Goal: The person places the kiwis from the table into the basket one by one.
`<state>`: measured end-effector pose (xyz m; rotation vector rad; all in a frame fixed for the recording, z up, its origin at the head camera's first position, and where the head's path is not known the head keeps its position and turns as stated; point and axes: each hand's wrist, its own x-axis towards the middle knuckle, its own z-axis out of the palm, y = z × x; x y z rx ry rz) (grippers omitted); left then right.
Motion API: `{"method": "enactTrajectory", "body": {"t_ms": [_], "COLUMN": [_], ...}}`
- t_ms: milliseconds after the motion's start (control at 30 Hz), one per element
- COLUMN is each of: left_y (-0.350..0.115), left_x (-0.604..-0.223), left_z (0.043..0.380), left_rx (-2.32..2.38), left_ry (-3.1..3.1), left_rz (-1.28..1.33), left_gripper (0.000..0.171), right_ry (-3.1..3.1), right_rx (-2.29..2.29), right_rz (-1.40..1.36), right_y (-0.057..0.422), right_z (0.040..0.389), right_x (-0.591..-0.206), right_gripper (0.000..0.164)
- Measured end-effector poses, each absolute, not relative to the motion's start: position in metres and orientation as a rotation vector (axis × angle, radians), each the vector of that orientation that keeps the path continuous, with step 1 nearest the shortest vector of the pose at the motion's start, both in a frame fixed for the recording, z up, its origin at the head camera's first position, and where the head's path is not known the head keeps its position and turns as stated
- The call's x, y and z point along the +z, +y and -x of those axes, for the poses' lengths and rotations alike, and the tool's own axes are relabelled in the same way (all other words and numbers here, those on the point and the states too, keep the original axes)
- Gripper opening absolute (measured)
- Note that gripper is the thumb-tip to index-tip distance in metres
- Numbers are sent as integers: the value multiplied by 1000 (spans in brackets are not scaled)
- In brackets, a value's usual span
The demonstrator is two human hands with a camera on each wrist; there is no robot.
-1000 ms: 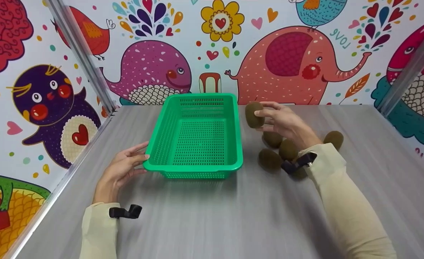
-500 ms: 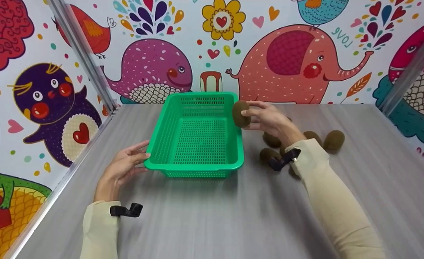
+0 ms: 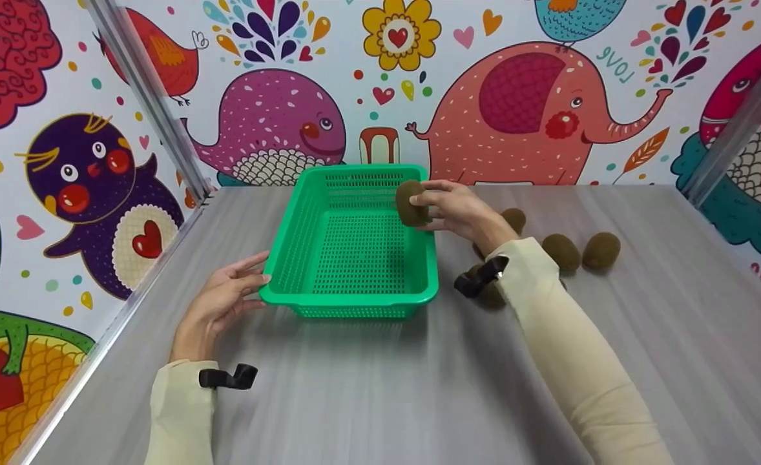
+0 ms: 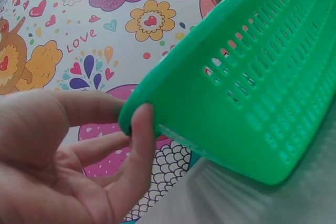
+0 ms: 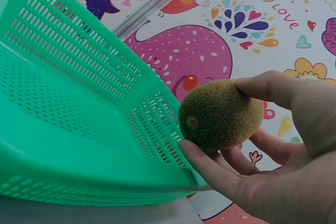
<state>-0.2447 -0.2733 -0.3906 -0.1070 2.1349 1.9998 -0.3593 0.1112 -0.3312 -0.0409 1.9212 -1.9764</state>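
My right hand [image 3: 461, 210] grips a brown fuzzy kiwi [image 3: 411, 204] between thumb and fingers, over the right rim of the green plastic basket [image 3: 348, 299]. In the right wrist view the kiwi [image 5: 220, 115] shows its stem end, and the basket [image 5: 79, 156] lies beside it. My left hand [image 3: 222, 300] pinches the basket's left rim near its front corner. The left wrist view has the thumb and fingers of the left hand [image 4: 79, 156] on either side of the rim [image 4: 152, 90]. Nothing lies on the basket's visible floor.
To the right of the basket several kiwis lie on the grey table [image 3: 354, 387], among them one kiwi [image 3: 561, 253] beside another kiwi [image 3: 601, 250]. My right forearm [image 3: 568, 329] partly hides the others. A patterned wall [image 3: 380, 84] closes off the back.
My right hand has carried the kiwi leftward, from beside the basket to over its right rim. More of the kiwis on the table now show behind the forearm. The left hand stays put.
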Motion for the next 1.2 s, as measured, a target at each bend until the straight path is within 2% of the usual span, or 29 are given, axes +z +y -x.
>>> {"method": "enactTrajectory", "body": {"t_ms": [567, 900, 1200], "left_y": [-272, -273, -272], "left_x": [-391, -391, -392], "left_z": [247, 246, 247], "left_rx": [2023, 1994, 1997], "left_ry": [2101, 2146, 2144], "left_rz": [114, 98, 110], "left_gripper": [63, 64, 63], "right_ry": [1943, 1834, 1727], "right_rx": [-1974, -2079, -2108], "right_rz": [4, -34, -25], "right_y": [78, 59, 48], "right_z": [374, 379, 385], "right_x": [-335, -341, -356], "right_gripper": [62, 57, 46]}}
